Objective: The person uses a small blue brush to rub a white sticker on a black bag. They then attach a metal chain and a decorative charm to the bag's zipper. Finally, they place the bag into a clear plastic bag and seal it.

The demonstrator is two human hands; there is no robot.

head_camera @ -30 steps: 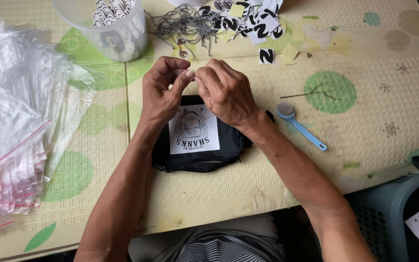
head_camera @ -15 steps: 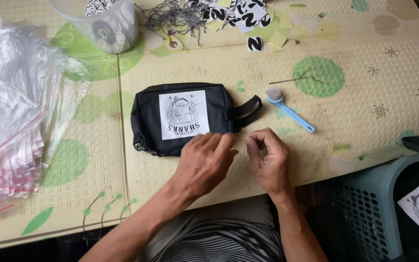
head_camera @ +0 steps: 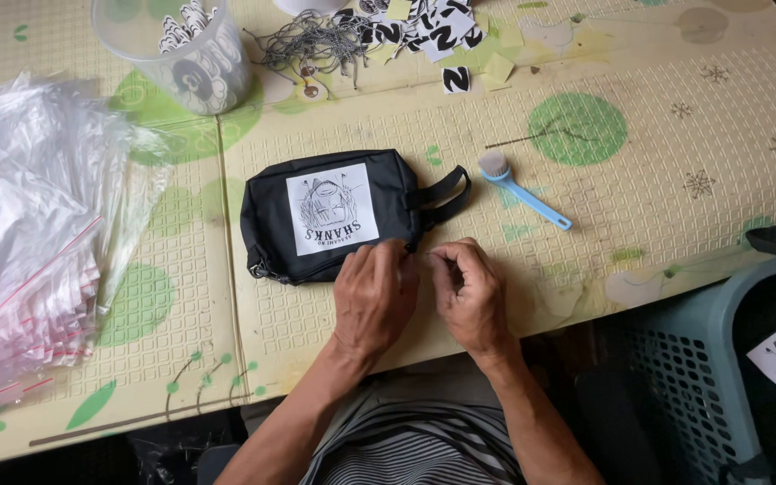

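A black zip pouch [head_camera: 271,211] with a white printed patch lies flat on the table, its strap loop pointing right. My left hand [head_camera: 374,301] rests at the pouch's near right corner, fingertips pinched on its edge. My right hand [head_camera: 471,292] is just beside it, thumb and forefinger pinched together on what looks like a thin thread between the two hands. The fingertips hide the exact spot they grip.
A blue-handled brush [head_camera: 523,190] lies right of the pouch. A clear plastic cup [head_camera: 181,54], a tangle of grey cords [head_camera: 312,45] and black-and-white stickers [head_camera: 424,27] sit at the far edge. Clear zip bags [head_camera: 20,242] are piled left. A teal basket [head_camera: 702,377] stands low right.
My hands came from above the pouch's far side to the near edge of the table, then closed in on the pouch's near right corner. The pouch now lies uncovered.
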